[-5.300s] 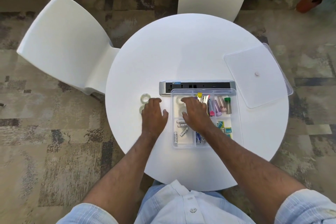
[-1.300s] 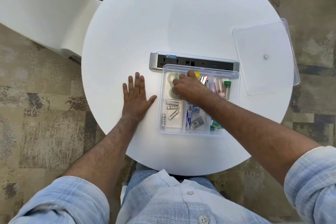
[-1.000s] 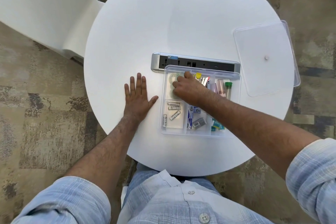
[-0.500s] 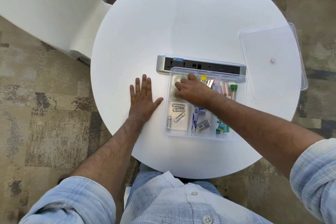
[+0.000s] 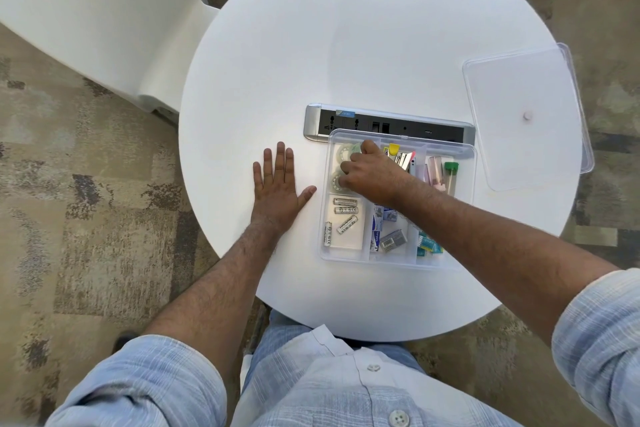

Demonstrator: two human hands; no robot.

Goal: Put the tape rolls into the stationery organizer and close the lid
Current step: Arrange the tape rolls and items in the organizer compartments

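Little has moved: right hand still curls over tape rolls in the organizer, grip unclear; lid lies upper right, nearer that hand; left hand flat on bench.

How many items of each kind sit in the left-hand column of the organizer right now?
Left column of the organizer only:
Tape rolls: 2 visible, far compartment, partly under the right hand
Batteries: 4, near compartment
Total: 6
The right hand may hide more in the far compartment. The lid is still off, lying on the table.
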